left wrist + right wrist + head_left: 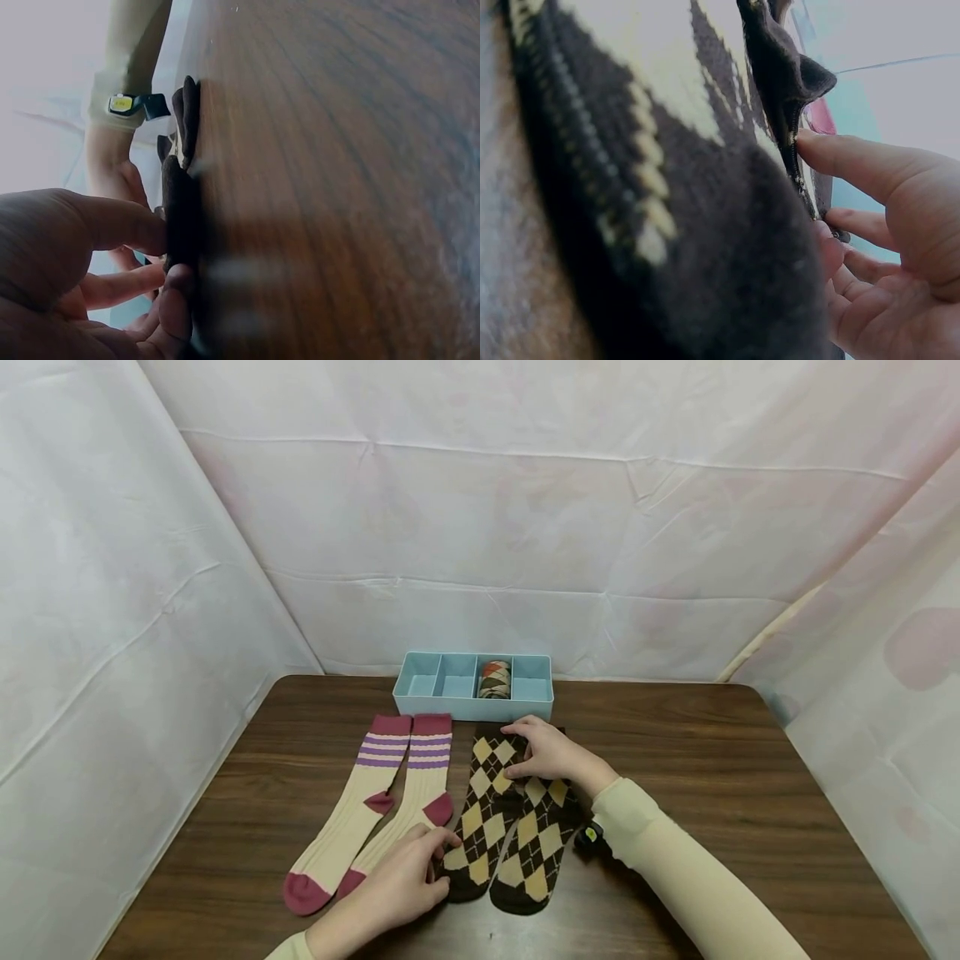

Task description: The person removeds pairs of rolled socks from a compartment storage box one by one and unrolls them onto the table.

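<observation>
Two brown argyle socks with tan and yellow diamonds lie flat side by side, a left one (482, 810) and a right one (534, 852). My left hand (401, 877) touches the left sock's edge near its toe, thumb and forefinger apart. In the left wrist view, its thumb and fingers rest along the dark sock edge (180, 217). Over the upper part of the argyle socks is my right hand (551, 750), thumb and forefinger spread on the left sock near its cuff. In the right wrist view, its fingers touch the patterned fabric (705, 135).
A pair of cream socks (345, 822) with maroon toes and purple stripes lies to the left. Behind the socks stands a light blue divided box (472, 708), with a rolled patterned sock (495, 680) in one compartment. White cloth (480, 527) hangs around the wooden table (720, 793).
</observation>
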Tool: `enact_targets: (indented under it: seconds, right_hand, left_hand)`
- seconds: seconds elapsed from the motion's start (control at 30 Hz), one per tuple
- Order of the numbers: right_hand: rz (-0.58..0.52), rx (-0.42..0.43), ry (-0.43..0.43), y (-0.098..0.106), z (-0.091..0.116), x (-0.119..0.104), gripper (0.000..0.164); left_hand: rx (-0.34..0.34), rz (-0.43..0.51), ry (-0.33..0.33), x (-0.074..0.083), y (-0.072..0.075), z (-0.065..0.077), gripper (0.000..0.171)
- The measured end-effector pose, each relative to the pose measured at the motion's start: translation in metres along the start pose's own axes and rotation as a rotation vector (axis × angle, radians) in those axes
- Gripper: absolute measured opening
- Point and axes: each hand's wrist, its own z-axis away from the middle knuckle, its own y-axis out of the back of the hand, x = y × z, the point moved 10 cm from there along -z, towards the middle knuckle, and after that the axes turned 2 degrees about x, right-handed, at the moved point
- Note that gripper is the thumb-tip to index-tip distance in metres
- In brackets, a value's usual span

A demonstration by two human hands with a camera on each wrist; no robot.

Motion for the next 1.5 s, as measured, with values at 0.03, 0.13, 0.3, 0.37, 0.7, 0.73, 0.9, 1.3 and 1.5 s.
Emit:
enact_targets:
  seconds: [0.03, 0.13, 0.3, 0.37, 0.7, 0.73, 0.9, 1.3, 1.5]
  right_hand:
    - [-0.001, 0.001, -0.001, 0.0, 0.0, 0.0, 0.078]
    - [0.002, 0.005, -0.003, 0.0, 0.001, 0.0, 0.077]
    - [0.021, 0.011, -0.008, 0.0, 0.002, 0.001, 0.077]
    - [0.023, 0.014, -0.013, 0.0, 0.002, 0.001, 0.076]
    - [0.007, 0.028, 0.004, 0.004, 0.007, -0.004, 0.069]
    - [0.001, 0.029, 0.008, 0.004, 0.008, -0.004, 0.069]
    - [-0.028, 0.045, 0.034, 0.01, 0.012, -0.007, 0.066]
    - [-0.063, 0.15, 0.09, 0.058, 0.023, -0.022, 0.058]
    - [-0.082, 0.226, 0.114, 0.078, 0.017, -0.021, 0.052]
  left_hand:
    - [0.002, 0.003, -0.002, 0.0, 0.0, 0.0, 0.044]
    - [0.003, 0.021, -0.01, -0.002, 0.0, 0.0, 0.045]
    - [0.0, 0.053, -0.014, -0.005, 0.0, 0.0, 0.047]
    - [-0.001, 0.056, -0.015, -0.006, 0.0, 0.0, 0.047]
    - [-0.032, 0.111, 0.009, -0.011, 0.0, -0.003, 0.042]
    - [-0.033, 0.122, 0.013, -0.012, 0.0, -0.004, 0.041]
    - [-0.037, 0.175, 0.029, -0.013, 0.006, -0.006, 0.041]
    - [0.119, 0.234, 0.128, -0.028, 0.064, -0.034, 0.041]
    - [0.288, 0.134, 0.154, -0.033, 0.11, -0.056, 0.04]
